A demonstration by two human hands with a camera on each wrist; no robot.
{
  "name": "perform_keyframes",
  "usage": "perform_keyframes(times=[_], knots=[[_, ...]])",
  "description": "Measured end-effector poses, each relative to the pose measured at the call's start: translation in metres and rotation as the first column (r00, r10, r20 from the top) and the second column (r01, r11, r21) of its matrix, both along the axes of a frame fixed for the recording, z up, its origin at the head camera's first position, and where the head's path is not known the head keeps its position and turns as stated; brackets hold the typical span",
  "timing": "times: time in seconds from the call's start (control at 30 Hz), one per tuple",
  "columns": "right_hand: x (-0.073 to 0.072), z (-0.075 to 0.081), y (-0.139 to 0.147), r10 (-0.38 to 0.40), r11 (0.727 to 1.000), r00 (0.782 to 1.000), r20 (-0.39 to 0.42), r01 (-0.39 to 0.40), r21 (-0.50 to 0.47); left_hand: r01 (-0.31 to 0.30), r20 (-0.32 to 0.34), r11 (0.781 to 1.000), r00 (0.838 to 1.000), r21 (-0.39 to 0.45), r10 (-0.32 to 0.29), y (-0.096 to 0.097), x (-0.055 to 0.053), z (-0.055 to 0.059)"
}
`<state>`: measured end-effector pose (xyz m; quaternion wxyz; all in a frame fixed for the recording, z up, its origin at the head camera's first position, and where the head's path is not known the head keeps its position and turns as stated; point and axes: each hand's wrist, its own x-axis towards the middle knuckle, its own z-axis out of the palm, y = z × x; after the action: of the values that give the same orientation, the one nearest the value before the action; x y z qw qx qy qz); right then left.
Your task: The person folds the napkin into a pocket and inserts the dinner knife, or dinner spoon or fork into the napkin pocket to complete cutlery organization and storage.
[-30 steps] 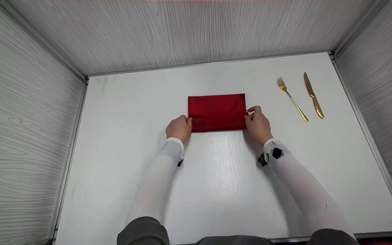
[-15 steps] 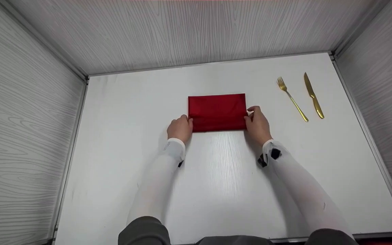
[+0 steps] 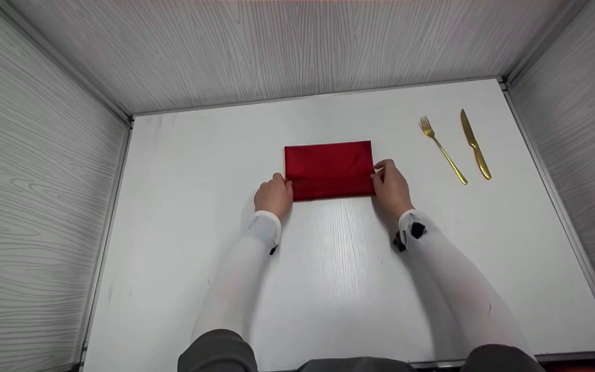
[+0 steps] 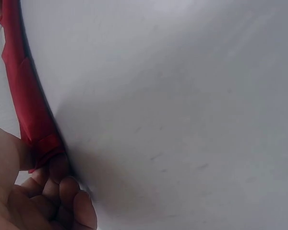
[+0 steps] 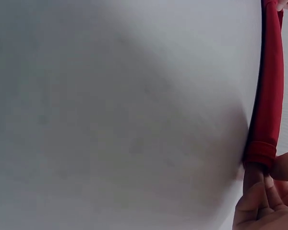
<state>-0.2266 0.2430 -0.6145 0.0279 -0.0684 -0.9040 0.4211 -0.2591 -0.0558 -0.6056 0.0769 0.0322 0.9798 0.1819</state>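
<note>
A red cloth napkin [image 3: 328,168], folded into a flat rectangle, lies near the middle of the white table. My left hand [image 3: 274,196] pinches its near left corner, thumb on top and fingers curled at the edge. At the opposite side my right hand [image 3: 391,190] pinches the near right end between thumb and fingers. In the left wrist view the layered edge of the napkin [image 4: 29,96] runs up from the left hand [image 4: 38,191]. The right wrist view shows a fingertip tucked under the rolled fold of the napkin [image 5: 269,96], by the right hand [image 5: 273,196].
To the right lie a gold fork [image 3: 443,150] and a gold knife [image 3: 475,144], side by side with handles toward me. Grey wood-grain panels [image 3: 297,51] enclose the white table [image 3: 173,206] at the back, left and right.
Both hands keep their grip on the napkin. The left hand has shifted very slightly to the right; the napkin lies almost as before.
</note>
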Motion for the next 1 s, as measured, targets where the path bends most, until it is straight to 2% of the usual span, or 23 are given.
perform_keyframes(times=[0.37, 0.57, 0.67, 0.73, 0.8, 0.83, 0.87, 0.9, 0.93, 0.97, 1.0], knots=[[-0.003, 0.004, -0.001, -0.004, 1.0, 0.998, 0.06, 0.004, 0.007, 0.004, -0.024, 1.0, 1.0, -0.029, -0.005, 0.0, -0.002, -0.001], [-0.006, 0.003, 0.0, 0.003, 1.0, 0.996, 0.087, -0.005, 0.023, 0.007, 0.013, 0.998, 1.0, -0.06, -0.006, 0.0, -0.004, 0.001], [-0.007, 0.003, -0.001, 0.007, 1.0, 0.995, 0.099, -0.009, 0.02, -0.008, 0.036, 0.999, 0.999, -0.033, 0.009, -0.001, -0.004, 0.004], [-0.008, 0.003, -0.001, 0.009, 1.0, 0.994, 0.107, -0.011, 0.014, -0.007, 0.01, 1.0, 1.0, -0.005, 0.007, -0.004, -0.003, 0.006], [-0.008, 0.002, -0.001, 0.01, 1.0, 0.994, 0.109, -0.011, 0.009, 0.045, -0.062, 0.999, 0.997, 0.016, -0.043, -0.007, -0.002, 0.007], [-0.008, 0.002, -0.001, 0.01, 1.0, 0.994, 0.109, -0.011, 0.008, 0.097, -0.106, 0.995, 0.99, 0.011, -0.095, -0.009, -0.001, 0.008], [-0.008, 0.002, 0.0, 0.01, 1.0, 0.994, 0.107, -0.011, 0.006, 0.166, -0.151, 0.986, 0.975, -0.011, -0.166, -0.011, 0.0, 0.008], [-0.007, 0.002, 0.0, 0.011, 1.0, 0.995, 0.102, -0.011, 0.006, 0.25, -0.187, 0.967, 0.948, -0.053, -0.256, -0.013, 0.001, 0.008], [-0.007, 0.002, 0.001, 0.011, 1.0, 0.995, 0.098, -0.012, 0.006, 0.338, -0.206, 0.935, 0.913, -0.105, -0.353, -0.015, 0.002, 0.008], [-0.007, 0.002, 0.001, 0.013, 1.0, 0.995, 0.095, -0.013, 0.008, 0.421, -0.2, 0.892, 0.871, -0.167, -0.449, -0.017, 0.004, 0.008], [-0.007, 0.002, 0.002, 0.015, 1.0, 0.996, 0.093, -0.015, 0.008, 0.494, -0.172, 0.839, 0.828, -0.228, -0.534, -0.018, 0.006, 0.007]])
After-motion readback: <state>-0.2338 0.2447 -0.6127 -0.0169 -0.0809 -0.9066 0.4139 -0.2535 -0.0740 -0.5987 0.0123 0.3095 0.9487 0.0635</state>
